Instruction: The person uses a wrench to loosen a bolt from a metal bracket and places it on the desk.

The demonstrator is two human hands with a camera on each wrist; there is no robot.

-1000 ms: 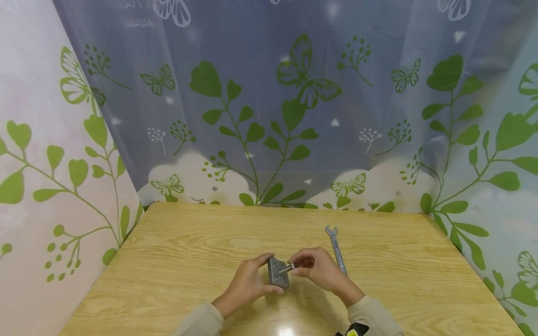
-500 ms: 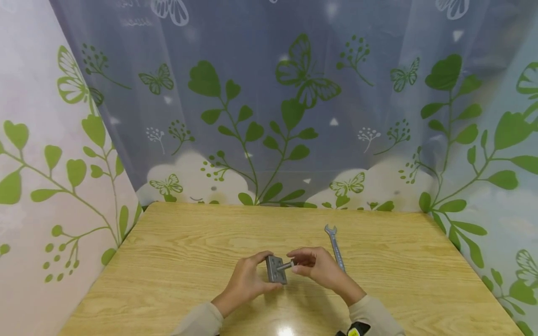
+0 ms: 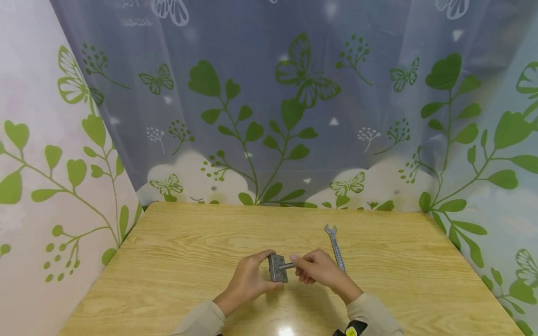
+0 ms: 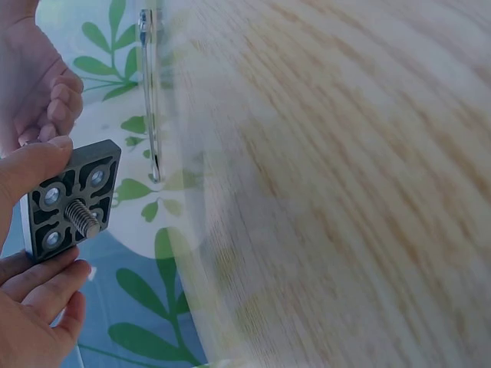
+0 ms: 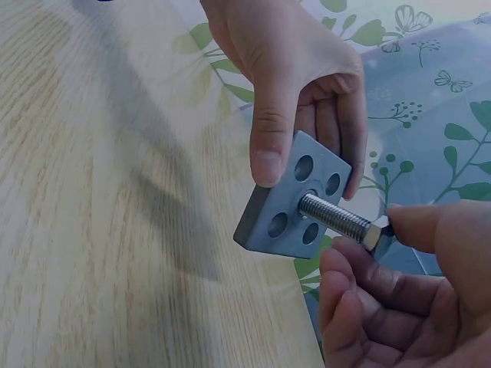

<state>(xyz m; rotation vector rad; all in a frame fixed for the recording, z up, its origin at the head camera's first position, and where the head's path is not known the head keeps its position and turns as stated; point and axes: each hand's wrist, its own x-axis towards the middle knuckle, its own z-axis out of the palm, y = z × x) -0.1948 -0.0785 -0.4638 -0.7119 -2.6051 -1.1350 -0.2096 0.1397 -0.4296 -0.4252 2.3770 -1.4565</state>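
Note:
My left hand [image 3: 245, 283] grips a square grey metal plate [image 3: 274, 274] by opposite edges, with the plate tilted up above the table. A hex bolt [image 5: 337, 217] runs through the plate's middle, amid several round holes. Its threaded end [image 4: 82, 220] pokes out on the ribbed far side, seen in the left wrist view. On the near side a long stretch of thread shows between plate and head. My right hand [image 3: 321, 270] pinches the hex head [image 5: 377, 234] between thumb and forefinger, the other fingers curled in below.
An open-ended wrench [image 3: 335, 246] lies on the wood-grain table [image 3: 189, 242], just beyond the right wrist. Behind the table's back edge hangs a curtain [image 3: 269, 154] printed with leaves and butterflies, and similar printed sheets flank both sides.
My right hand has turned on the bolt head: its thumb now lies higher, on top, with the fingers tucked beneath. The left hand and plate have shifted only slightly. The wrench stays put.

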